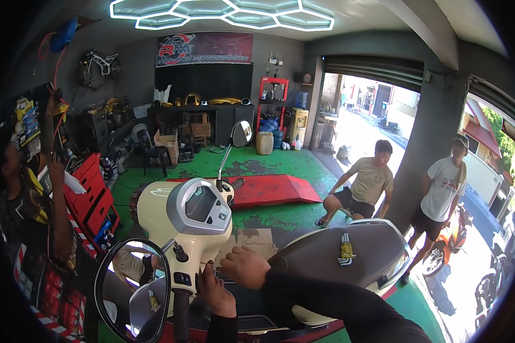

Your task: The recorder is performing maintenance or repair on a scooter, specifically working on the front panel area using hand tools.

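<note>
A cream scooter (156, 212) stands in front of me. My left hand (217, 294) is raised behind its left handlebar grip (181, 311), fingers bent and pinched together close to the inner side of the front panel. Just right of it, my right hand (246, 267) is curled closed, palm down. A thin metal rod (216, 266) shows between the two hands, its ends hidden by fingers. On the brown seat (303, 254) lies a hex key set (346, 250) in a yellow holder, beyond my right forearm.
A round mirror (133, 291) sticks out at the near left, another mirror (242, 133) farther off. A red ramp (274, 190) lies on the green floor behind the scooter. One person (369, 180) crouches at the right, another (442, 188) stands; a third (34, 194) is beside a red tool cabinet (90, 191).
</note>
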### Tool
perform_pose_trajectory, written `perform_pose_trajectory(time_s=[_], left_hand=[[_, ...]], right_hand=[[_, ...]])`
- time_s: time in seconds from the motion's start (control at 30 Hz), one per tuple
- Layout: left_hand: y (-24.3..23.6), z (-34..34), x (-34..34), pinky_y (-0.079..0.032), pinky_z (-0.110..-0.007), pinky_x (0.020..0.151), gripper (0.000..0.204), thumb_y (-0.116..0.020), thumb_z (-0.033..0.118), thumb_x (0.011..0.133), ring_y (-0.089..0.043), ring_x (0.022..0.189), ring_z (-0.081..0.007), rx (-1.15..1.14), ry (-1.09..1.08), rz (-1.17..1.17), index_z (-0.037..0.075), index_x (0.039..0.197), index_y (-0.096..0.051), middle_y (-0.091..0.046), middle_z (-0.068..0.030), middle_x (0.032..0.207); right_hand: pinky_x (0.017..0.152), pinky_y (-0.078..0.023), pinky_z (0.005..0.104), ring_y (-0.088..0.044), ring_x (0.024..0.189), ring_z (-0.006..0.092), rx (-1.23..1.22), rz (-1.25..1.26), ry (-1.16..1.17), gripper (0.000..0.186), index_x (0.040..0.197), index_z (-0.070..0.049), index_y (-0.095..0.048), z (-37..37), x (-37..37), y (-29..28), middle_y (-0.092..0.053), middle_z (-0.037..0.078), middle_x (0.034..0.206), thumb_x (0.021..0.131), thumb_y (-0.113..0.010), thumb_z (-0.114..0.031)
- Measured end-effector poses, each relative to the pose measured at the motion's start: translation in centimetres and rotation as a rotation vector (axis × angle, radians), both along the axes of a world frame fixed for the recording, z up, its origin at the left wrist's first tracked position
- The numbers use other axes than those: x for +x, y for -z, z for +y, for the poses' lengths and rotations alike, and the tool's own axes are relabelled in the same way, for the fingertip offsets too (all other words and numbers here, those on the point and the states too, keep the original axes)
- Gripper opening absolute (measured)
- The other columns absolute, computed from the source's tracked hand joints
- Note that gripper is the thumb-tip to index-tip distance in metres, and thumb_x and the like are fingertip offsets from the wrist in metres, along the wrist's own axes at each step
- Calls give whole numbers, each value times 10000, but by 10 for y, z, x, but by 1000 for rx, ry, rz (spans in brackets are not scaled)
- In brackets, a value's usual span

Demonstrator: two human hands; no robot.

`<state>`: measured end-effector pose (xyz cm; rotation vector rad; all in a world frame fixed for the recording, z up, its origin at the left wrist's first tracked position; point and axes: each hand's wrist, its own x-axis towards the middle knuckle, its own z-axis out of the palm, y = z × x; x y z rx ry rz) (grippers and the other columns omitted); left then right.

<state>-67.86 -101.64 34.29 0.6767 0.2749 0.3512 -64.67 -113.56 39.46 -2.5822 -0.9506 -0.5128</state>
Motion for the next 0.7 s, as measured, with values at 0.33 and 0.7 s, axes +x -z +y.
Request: perform_pose_trajectory(time_s=[0.33,0.7], left_hand=[[11,1,5,-242,-164,415,192,-618,126,921,-332,477,1,-26,31,-63,63,1103,-630,-706,2,952],[-4,-4,-1,-241,-162,492,170,-678,200,894,-355,555,8,9,-64,-31,76,1009,-688,-666,48,869]], right_hand=[[718,-482,351,-602,714,270,586,1116,-42,258,952,-35,-626,-2,4,7,-656,83,824,961,-534,-275],[715,-502,403,-622,740,331,333,598,-115,223,972,-25,-630,-5,2,3,-670,125,842,940,-527,-221]])
